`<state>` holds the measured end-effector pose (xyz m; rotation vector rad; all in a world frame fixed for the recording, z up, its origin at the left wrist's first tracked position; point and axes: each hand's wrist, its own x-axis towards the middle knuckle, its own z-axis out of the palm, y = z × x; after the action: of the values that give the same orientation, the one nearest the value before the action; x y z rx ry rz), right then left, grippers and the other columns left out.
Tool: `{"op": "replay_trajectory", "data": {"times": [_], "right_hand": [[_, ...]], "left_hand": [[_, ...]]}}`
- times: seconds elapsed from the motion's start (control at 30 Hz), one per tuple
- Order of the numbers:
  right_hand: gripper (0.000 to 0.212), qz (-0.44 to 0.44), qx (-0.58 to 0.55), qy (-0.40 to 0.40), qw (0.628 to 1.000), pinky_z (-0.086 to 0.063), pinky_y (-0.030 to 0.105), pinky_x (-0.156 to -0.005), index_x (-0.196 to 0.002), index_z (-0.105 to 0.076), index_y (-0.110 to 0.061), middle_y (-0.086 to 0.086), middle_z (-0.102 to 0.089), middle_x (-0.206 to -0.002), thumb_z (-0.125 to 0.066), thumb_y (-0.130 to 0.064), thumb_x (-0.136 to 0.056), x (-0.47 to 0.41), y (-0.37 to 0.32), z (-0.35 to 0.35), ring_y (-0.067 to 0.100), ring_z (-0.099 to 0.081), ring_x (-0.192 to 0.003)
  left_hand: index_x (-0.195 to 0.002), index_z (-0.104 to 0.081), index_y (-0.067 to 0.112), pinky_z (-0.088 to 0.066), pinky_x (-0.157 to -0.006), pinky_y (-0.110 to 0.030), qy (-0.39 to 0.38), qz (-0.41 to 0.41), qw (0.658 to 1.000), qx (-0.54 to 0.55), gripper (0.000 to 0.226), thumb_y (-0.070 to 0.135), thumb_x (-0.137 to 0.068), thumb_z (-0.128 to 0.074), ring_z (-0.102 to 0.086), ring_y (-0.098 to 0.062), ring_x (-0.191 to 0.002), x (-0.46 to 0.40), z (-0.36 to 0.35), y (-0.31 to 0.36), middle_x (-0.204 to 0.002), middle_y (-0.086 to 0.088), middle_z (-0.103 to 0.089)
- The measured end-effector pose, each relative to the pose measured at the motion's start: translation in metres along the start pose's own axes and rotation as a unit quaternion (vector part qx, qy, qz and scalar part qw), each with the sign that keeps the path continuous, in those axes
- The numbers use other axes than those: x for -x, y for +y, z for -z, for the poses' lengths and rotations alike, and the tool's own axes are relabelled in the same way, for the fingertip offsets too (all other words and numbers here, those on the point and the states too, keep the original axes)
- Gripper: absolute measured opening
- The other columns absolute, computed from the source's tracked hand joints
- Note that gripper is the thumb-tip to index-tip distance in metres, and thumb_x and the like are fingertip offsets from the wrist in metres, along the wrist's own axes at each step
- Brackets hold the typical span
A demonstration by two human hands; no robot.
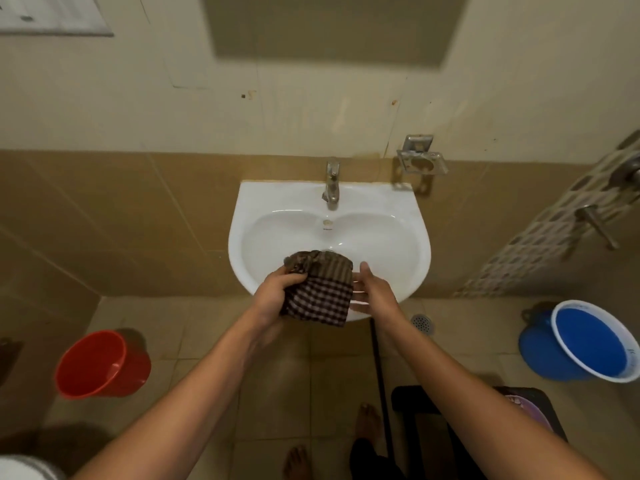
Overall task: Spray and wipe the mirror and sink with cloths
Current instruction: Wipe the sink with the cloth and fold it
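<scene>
Two hands on one checked cloth [318,292] at the sink's [420,237] 6 o'clock rim: our left hand [277,289] grips it, right hand [372,292] flat-fingered alongside. Soft, floppy, probably light, so we'd bunch it.

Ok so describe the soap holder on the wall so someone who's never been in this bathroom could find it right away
Start at the white sink fixed to the tan tiled wall, with its metal tap at the back. Look just up and to the right of the sink's back corner: the soap holder is mounted there on the wall. It is a small shiny metal frame with a round opening, and unlike the tap it stands off the sink.
</scene>
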<state>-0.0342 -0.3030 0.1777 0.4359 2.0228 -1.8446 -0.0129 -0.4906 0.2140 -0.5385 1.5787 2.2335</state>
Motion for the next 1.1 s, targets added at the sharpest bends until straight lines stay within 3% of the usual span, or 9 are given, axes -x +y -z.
{"op": "replay_trajectory", "data": {"times": [0.1, 0.23, 0.4, 0.57, 0.67, 0.77, 0.9, 1.0, 1.1], "right_hand": [[0.057, -0.013, -0.086, -0.073, 0.994, -0.056, 0.04, -0.088, -0.114, -0.067, -0.014, 0.006, -0.072, -0.11, -0.038, -0.059, -0.096, 0.022, -0.01, -0.007, 0.024, -0.068, -0.103], [0.034, 0.035, -0.082, -0.072, 0.993, -0.056, 0.045, -0.09, -0.115, -0.066, -0.009, 0.007, -0.073, -0.108, -0.067, -0.031, -0.089, 0.039, -0.018, -0.017, 0.025, -0.069, -0.103], [0.018, 0.133, 0.05, -0.022, 0.99, -0.057, 0.04, -0.086, -0.105, -0.066, -0.012, 0.006, -0.071, -0.103, -0.069, -0.014, -0.087, 0.044, -0.032, -0.012, 0.025, -0.067, -0.1], [0.015, 0.185, 0.189, -0.093, 0.96, -0.052, 0.04, -0.091, -0.101, -0.07, -0.014, 0.005, -0.072, -0.1, -0.068, -0.01, -0.087, 0.044, -0.051, 0.015, 0.021, -0.065, -0.099], [0.019, 0.177, 0.197, -0.127, 0.956, -0.052, 0.036, -0.091, -0.103, -0.072, -0.014, 0.005, -0.073, -0.1, -0.072, -0.009, -0.084, 0.048, -0.061, 0.037, 0.02, -0.067, -0.098], [0.027, 0.152, 0.116, -0.085, 0.978, -0.051, 0.041, -0.093, -0.104, -0.07, -0.009, 0.013, -0.074, -0.098, -0.078, -0.007, -0.078, 0.05, -0.064, 0.065, 0.023, -0.069, -0.093], [0.046, 0.096, -0.102, -0.026, 0.99, -0.048, 0.043, -0.094, -0.114, -0.066, -0.004, 0.015, -0.07, -0.103, -0.081, -0.018, -0.074, 0.063, -0.048, 0.112, 0.026, -0.066, -0.094], [0.06, 0.09, -0.263, 0.046, 0.959, -0.047, 0.046, -0.1, -0.113, -0.068, -0.007, 0.015, -0.069, -0.116, -0.084, -0.039, -0.066, 0.076, -0.018, 0.144, 0.028, -0.064, -0.107], [0.058, 0.101, -0.376, 0.084, 0.917, -0.044, 0.052, -0.105, -0.121, -0.064, 0.001, 0.023, -0.062, -0.126, -0.077, -0.035, -0.078, 0.087, 0.013, 0.175, 0.036, -0.059, -0.118]], "left_hand": [[-0.114, -0.063, 0.005, -0.048, -0.095, -0.047, -0.006, 0.028, 0.994, 0.102, 0.029, 0.021, -0.094, -0.051, -0.062, -0.03, -0.102, 0.005, 0.006, 0.0, -0.107, -0.013, -0.071], [-0.116, -0.064, 0.007, -0.047, -0.098, -0.053, -0.017, 0.022, 0.996, 0.082, 0.032, 0.024, -0.09, -0.055, -0.061, -0.033, -0.107, 0.005, 0.009, -0.013, -0.111, -0.012, -0.069], [-0.121, -0.062, 0.011, -0.056, -0.077, -0.044, -0.075, -0.003, 0.997, -0.022, 0.05, 0.027, -0.074, -0.068, -0.063, -0.035, -0.11, 0.0, 0.025, -0.021, -0.119, -0.015, -0.066], [-0.147, -0.037, 0.027, -0.035, -0.107, -0.03, -0.126, -0.118, 0.954, -0.245, 0.102, 0.046, -0.057, -0.081, -0.043, -0.007, -0.132, -0.019, 0.015, 0.005, -0.144, 0.012, -0.046], [-0.14, -0.048, 0.028, -0.039, -0.108, -0.032, -0.246, -0.106, 0.912, -0.309, 0.086, 0.03, -0.062, -0.085, -0.05, -0.009, -0.129, -0.025, -0.02, 0.023, -0.137, 0.009, -0.056], [-0.114, -0.067, 0.018, -0.053, -0.088, -0.031, -0.286, -0.086, 0.902, -0.312, 0.043, 0.014, -0.073, -0.081, -0.066, -0.018, -0.106, -0.025, -0.058, 0.023, -0.107, -0.001, -0.072], [-0.113, -0.068, 0.011, -0.055, -0.085, -0.036, -0.293, -0.067, 0.925, -0.233, 0.037, 0.017, -0.078, -0.078, -0.068, -0.026, -0.104, -0.025, -0.11, 0.003, -0.109, -0.009, -0.072], [-0.113, -0.067, 0.007, -0.056, -0.086, -0.039, -0.288, -0.031, 0.938, -0.191, 0.033, 0.015, -0.081, -0.074, -0.07, -0.028, -0.102, -0.021, -0.16, -0.017, -0.108, -0.011, -0.073], [-0.111, -0.066, 0.007, -0.056, -0.091, -0.045, -0.287, -0.001, 0.94, -0.186, 0.033, 0.017, -0.081, -0.075, -0.071, -0.028, -0.099, -0.02, -0.21, -0.043, -0.106, -0.011, -0.074]]}}
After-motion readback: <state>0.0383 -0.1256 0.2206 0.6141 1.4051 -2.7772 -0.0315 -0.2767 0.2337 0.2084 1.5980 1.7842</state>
